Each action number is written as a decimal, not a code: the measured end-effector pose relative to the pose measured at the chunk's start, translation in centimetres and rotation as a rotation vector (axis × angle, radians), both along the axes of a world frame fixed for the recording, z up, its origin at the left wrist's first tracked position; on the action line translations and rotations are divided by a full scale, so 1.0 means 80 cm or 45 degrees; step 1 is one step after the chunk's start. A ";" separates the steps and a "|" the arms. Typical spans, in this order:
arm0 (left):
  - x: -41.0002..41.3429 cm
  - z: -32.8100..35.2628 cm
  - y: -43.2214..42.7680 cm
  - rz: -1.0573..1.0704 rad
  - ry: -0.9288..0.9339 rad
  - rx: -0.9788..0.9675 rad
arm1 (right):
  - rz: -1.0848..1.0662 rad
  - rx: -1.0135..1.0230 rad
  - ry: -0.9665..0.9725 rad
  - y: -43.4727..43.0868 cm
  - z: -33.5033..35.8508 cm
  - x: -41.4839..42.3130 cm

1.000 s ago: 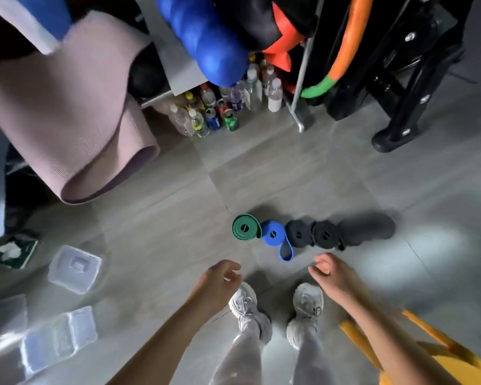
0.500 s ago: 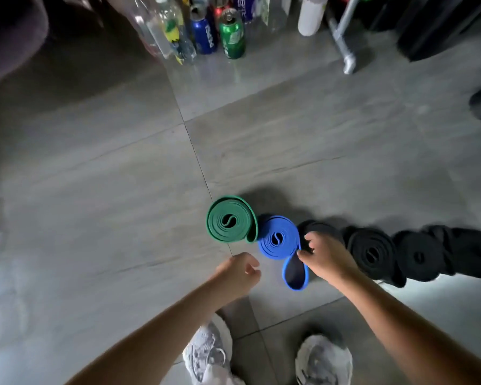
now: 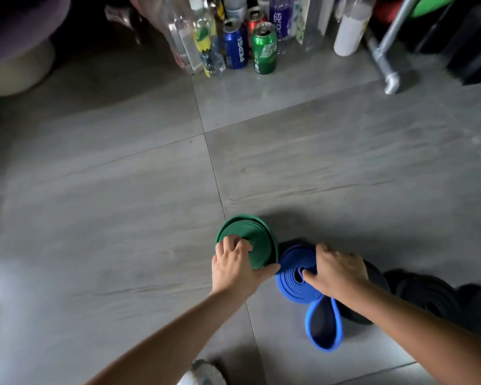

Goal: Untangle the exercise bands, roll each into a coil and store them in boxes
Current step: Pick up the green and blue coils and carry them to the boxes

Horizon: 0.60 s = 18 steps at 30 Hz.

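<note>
Grey floor (image 3: 122,218), cans (image 3: 264,48) and bottles (image 3: 347,31) beyond, dark coils (image 3: 425,295), perhaps bands

The floor (image 3: 122,218) is grey tile, streaked paler, with thin dark joints. The green coil (image 3: 258,251) is one plain green. At its four o'clock the blue coil (image 3: 292,284) and its loose loop are the same bright blue. At three o'clock of that are black coils (image 3: 425,295). At twelve o'clock stand a blue can (image 3: 235,50) with white lettering, a green can (image 3: 264,51), a red can (image 3: 257,18) and a white bottle (image 3: 347,34).
</note>
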<state>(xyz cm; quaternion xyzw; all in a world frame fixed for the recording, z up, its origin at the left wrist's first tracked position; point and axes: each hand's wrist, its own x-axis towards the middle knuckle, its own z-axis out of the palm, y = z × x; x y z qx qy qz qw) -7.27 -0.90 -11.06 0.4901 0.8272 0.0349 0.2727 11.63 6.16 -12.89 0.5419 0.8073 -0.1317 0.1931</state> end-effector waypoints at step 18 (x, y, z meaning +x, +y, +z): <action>0.018 -0.023 -0.024 -0.258 0.301 -0.056 | -0.139 -0.149 0.121 -0.017 0.001 -0.004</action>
